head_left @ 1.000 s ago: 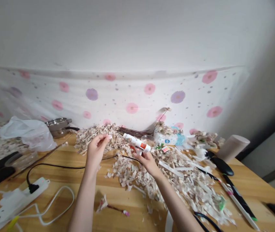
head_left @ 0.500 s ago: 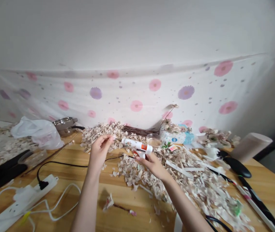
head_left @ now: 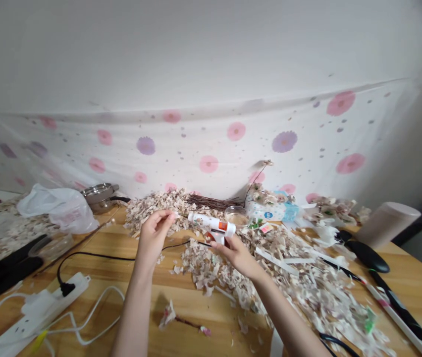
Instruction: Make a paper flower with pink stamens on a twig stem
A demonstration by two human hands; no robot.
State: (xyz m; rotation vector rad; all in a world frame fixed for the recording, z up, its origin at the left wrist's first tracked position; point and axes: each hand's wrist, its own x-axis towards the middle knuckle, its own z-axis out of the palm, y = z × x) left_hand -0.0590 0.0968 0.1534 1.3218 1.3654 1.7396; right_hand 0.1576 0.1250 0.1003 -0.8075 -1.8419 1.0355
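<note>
My right hand point(head_left: 235, 253) is wrapped round the grip of a white glue gun point(head_left: 207, 221) with an orange label, held level above the petals. The gun's thin tip points left, toward my left hand point(head_left: 155, 227). Thumb and fingertips of that hand are pinched on a small pale petal point(head_left: 176, 215), close to the tip; whether they touch, I cannot tell. Below both hands, a short twig point(head_left: 186, 321) with a pale flower at one end and a pink bud at the other lies on the wooden table point(head_left: 122, 302).
Dried petals point(head_left: 229, 272) spread over the table's middle and right. Thin twigs point(head_left: 214, 201) lie at the back beside a clear cup point(head_left: 236, 214). At left are a power strip point(head_left: 58, 302), cables, a plastic bag point(head_left: 66, 208) and a metal pot point(head_left: 99, 196). A paper roll point(head_left: 387, 225) stands at right.
The view has shifted slightly. Both hands keep nearly the same pose, with the glue gun's tip still beside the pinched petal.
</note>
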